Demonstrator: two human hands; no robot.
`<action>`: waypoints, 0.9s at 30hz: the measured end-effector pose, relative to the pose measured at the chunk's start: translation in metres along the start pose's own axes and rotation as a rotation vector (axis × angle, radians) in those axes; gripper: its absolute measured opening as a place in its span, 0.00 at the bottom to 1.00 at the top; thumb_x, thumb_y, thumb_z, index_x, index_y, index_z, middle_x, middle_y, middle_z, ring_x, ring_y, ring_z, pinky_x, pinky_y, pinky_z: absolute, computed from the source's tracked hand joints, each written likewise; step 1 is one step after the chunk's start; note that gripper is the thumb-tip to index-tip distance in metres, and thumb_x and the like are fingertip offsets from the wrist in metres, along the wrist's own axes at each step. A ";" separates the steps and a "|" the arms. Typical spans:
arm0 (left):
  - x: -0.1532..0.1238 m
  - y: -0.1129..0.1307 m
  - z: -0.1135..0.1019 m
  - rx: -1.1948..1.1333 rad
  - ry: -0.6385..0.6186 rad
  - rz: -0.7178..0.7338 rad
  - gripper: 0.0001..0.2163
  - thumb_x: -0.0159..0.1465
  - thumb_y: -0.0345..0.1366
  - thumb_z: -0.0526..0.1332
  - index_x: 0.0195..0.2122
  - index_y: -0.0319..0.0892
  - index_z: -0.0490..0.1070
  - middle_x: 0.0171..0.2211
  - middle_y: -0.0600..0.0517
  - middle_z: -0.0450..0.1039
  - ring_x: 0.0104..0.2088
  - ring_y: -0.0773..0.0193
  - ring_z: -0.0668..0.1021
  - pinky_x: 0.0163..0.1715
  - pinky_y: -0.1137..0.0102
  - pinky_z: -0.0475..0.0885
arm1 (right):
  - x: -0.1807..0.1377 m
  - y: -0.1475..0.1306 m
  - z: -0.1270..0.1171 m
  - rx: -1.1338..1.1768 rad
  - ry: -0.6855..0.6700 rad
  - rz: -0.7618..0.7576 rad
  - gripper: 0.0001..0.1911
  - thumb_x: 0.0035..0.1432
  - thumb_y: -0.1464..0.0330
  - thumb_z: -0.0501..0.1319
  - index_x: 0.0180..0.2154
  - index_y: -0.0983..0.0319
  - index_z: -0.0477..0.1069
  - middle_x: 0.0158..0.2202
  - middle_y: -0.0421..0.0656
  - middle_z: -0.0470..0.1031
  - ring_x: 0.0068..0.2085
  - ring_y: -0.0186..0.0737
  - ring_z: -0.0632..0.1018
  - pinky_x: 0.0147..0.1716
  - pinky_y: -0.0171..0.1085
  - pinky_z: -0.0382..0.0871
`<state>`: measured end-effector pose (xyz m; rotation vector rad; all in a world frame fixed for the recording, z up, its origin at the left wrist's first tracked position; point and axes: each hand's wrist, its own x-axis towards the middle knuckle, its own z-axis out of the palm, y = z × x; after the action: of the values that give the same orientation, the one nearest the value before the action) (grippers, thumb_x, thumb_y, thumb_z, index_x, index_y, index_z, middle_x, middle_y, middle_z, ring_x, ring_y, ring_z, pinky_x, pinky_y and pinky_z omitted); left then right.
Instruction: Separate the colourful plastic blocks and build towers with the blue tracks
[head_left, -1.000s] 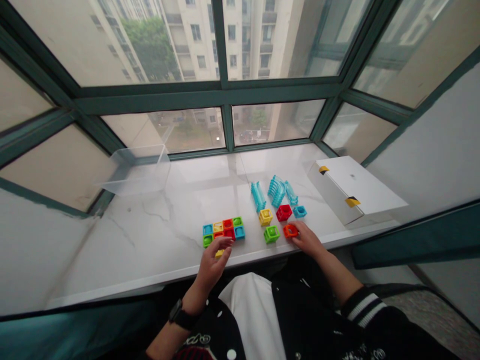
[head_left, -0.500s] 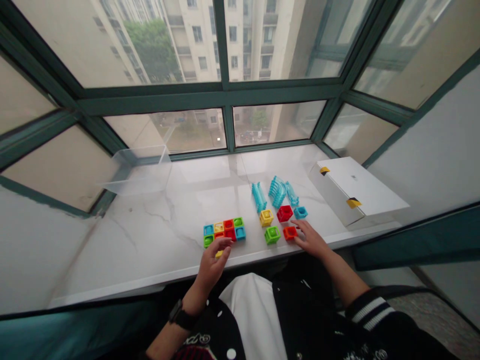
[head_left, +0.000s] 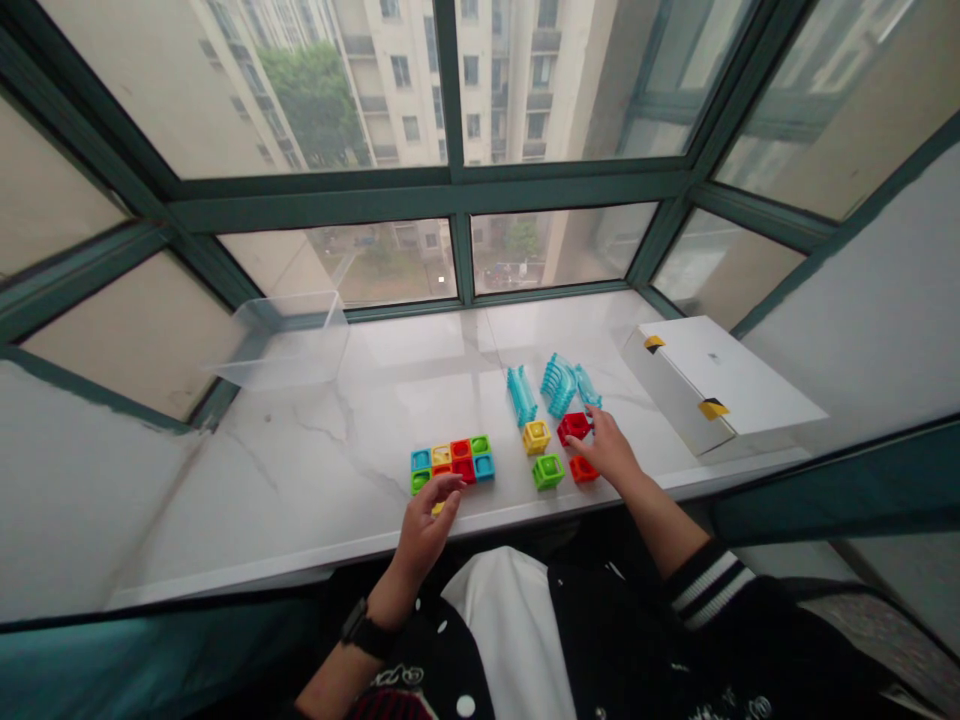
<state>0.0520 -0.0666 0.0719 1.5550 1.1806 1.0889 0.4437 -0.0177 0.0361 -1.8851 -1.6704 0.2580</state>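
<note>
A joined cluster of coloured toy blocks lies on the white marble sill. My left hand rests at its near edge, fingers curled on a small yellow block. My right hand reaches over the loose blocks and covers the small blue one; its fingers touch the red block. Beside them sit an orange block, a green block and a yellow block. Turquoise ribbed track pieces lie just behind.
A white cardboard box sits at the right end of the sill. A clear plastic tub stands at the back left by the window. Green window frames enclose the sill; its front edge runs just before my hands.
My right hand has left the orange block and moved back to the red and blue blocks. My left hand has stayed at the cluster.
</note>
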 end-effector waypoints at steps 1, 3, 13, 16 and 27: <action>0.000 -0.001 0.000 -0.004 0.000 -0.004 0.14 0.69 0.47 0.63 0.48 0.44 0.78 0.44 0.45 0.82 0.46 0.54 0.83 0.49 0.59 0.78 | 0.003 -0.001 0.005 -0.026 -0.006 0.028 0.40 0.57 0.56 0.68 0.66 0.62 0.60 0.60 0.58 0.70 0.59 0.61 0.74 0.60 0.58 0.69; -0.001 -0.004 -0.001 -0.015 -0.003 -0.010 0.14 0.70 0.47 0.63 0.49 0.44 0.78 0.45 0.45 0.82 0.46 0.53 0.83 0.51 0.59 0.77 | 0.009 -0.003 0.013 -0.057 -0.020 0.069 0.42 0.55 0.57 0.69 0.66 0.63 0.60 0.61 0.60 0.70 0.62 0.63 0.72 0.61 0.58 0.67; -0.002 -0.012 -0.002 -0.029 -0.011 -0.043 0.14 0.70 0.47 0.62 0.49 0.43 0.77 0.45 0.45 0.82 0.47 0.54 0.83 0.50 0.61 0.77 | 0.015 -0.012 0.023 -0.260 -0.175 0.213 0.36 0.59 0.63 0.68 0.64 0.66 0.60 0.56 0.58 0.75 0.52 0.54 0.79 0.48 0.43 0.71; -0.002 -0.014 -0.001 -0.028 -0.016 -0.047 0.14 0.70 0.46 0.62 0.49 0.43 0.77 0.45 0.46 0.82 0.47 0.55 0.83 0.50 0.62 0.77 | 0.014 -0.014 0.021 -0.283 -0.180 0.196 0.33 0.60 0.63 0.67 0.62 0.66 0.60 0.56 0.57 0.75 0.51 0.52 0.79 0.45 0.41 0.69; -0.003 -0.022 0.001 -0.071 -0.010 -0.072 0.15 0.70 0.46 0.62 0.51 0.44 0.77 0.45 0.46 0.82 0.48 0.54 0.83 0.51 0.61 0.76 | 0.014 -0.013 0.018 -0.311 -0.209 0.178 0.29 0.61 0.62 0.67 0.59 0.63 0.61 0.54 0.55 0.76 0.46 0.49 0.80 0.39 0.39 0.66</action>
<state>0.0476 -0.0661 0.0506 1.4512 1.1707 1.0634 0.4264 0.0015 0.0325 -2.3126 -1.7604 0.2884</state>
